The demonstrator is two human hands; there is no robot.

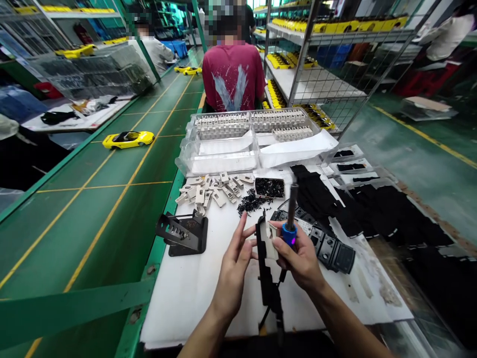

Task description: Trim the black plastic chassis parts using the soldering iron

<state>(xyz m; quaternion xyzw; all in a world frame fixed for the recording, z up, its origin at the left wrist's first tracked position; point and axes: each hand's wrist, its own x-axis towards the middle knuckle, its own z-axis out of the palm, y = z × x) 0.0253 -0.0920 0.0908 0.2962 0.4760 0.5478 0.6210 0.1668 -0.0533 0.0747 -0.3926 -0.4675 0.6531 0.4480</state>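
Clamping pale piece point(269, 244) and blue-handled tool point(289, 232) in right hand point(303, 261), tool upright apparently for tip clearance, against black strip point(266, 281) above white sheet point(186, 298), with fingers of left hand point(230, 278) apart, contact with strip unclear.

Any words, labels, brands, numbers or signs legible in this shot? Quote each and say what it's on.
No legible words, brands, numbers or signs.
Red shirt, back: pale shape like a "V"; can't tell whether it's a letter or just a graphic.
Yellow car body on the green line: no readable marking, too small.
Blue-handled tool in the right hand: nothing readable.
Black parts beside it: details too small or blurred.
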